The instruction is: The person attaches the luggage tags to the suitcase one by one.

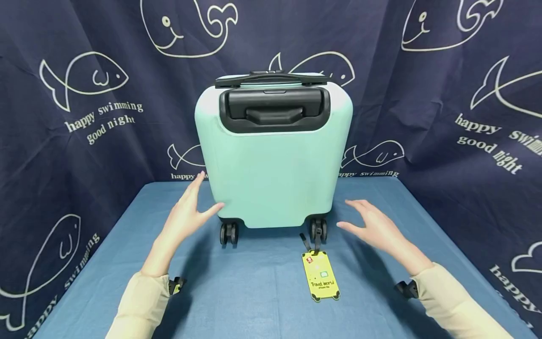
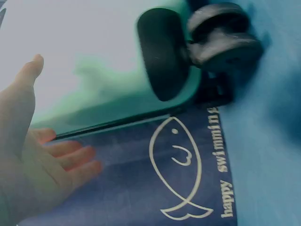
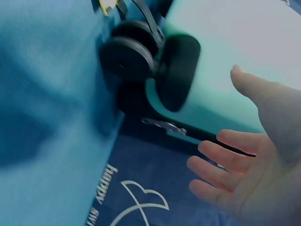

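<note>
A mint-green suitcase stands upright on its wheels, with a black handle recess near its top. My left hand is at the suitcase's lower left side, thumb spread from straight fingers, holding nothing. On the opposite side, my right hand sits just off the lower right corner with its thumb apart and nothing in its grasp. A yellow luggage tag lies on the table, its black strap at the right front wheel. In both wrist views the palms face the suitcase sides.
The suitcase rests on a blue-covered table. Behind it and at both sides hangs a dark blue curtain printed with white fish and lettering. A black wrist camera shows at the left cuff, another black device at the right cuff.
</note>
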Tool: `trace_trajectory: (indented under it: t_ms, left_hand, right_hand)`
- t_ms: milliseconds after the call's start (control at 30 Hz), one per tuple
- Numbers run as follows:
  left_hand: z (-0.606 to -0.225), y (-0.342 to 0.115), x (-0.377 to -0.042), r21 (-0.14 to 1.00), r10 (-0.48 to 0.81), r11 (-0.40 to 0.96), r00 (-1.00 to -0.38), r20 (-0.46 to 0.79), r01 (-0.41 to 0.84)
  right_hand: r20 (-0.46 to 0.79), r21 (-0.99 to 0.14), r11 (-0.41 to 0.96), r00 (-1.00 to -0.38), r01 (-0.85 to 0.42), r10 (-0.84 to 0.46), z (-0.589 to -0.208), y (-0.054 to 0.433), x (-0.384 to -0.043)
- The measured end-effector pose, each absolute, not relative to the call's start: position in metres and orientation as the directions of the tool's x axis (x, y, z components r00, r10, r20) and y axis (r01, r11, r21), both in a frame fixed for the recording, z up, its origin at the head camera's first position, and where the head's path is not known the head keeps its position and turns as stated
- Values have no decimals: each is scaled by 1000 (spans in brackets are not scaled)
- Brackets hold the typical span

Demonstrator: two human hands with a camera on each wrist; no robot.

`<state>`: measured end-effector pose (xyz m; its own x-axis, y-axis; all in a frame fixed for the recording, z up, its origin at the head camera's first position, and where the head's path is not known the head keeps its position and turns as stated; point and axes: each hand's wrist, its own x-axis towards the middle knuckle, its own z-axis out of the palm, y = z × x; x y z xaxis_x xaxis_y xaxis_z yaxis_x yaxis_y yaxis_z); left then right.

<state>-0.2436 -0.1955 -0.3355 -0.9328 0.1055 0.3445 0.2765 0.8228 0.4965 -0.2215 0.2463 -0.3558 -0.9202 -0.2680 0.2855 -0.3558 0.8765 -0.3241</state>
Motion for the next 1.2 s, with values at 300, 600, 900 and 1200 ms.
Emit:
trace_trajectory:
  t_ms: [300,600,900,1200]
  left_hand:
    - [-322,-177,-254,630,22,707,-901,433,320]
    - [-317,-167,-266,715,-11,609,-899,439,342]
    - [-323,-162,-278,762,-46,529,-884,466,374]
    - [-328,-161,-281,751,-56,514,-857,512,415]
  right_hand:
    - [275,-368,853,-919,-371,-282,-386,231,-219]
    - [157,-482,802,-935,-353,-317,-403,214,-218]
    - [-9,-614,754,-952,-235,-305,-422,204,-220]
    - [10,-684,690,-948,-238,-317,-434,201,-224]
